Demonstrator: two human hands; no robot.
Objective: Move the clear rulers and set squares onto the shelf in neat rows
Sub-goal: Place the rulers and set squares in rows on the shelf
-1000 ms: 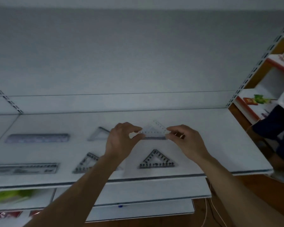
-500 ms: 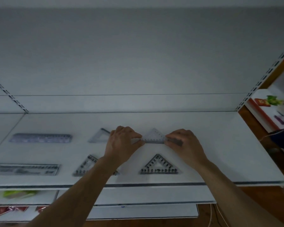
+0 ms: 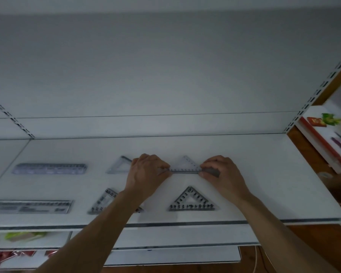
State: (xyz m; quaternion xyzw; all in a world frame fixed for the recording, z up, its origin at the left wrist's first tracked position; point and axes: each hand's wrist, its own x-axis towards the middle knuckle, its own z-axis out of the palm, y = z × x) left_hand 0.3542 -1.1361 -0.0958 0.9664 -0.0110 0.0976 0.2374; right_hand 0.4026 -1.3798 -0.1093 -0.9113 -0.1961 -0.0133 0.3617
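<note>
A clear set square [image 3: 186, 166] lies flat in the back row of the white shelf [image 3: 274, 184]. My left hand [image 3: 147, 174] pinches its left corner and my right hand [image 3: 221, 171] pinches its right corner. Left of it in the same row lie another clear set square [image 3: 120, 165] and a clear ruler [image 3: 49, 168]. The front row holds a ruler [image 3: 29, 206], a set square [image 3: 104, 201] partly hidden by my left forearm, and a set square [image 3: 193, 200] with black numbers.
The shelf's back panel [image 3: 165, 75] rises behind the rows. Lower shelves [image 3: 165, 255] stick out below the front edge, with green and red goods at the left. A neighbouring shelf unit [image 3: 327, 134] with packets stands at the right.
The set square between my hands has come down from a tilted hold to lie flat on the shelf. Both hands stayed on its corners and sank slightly.
</note>
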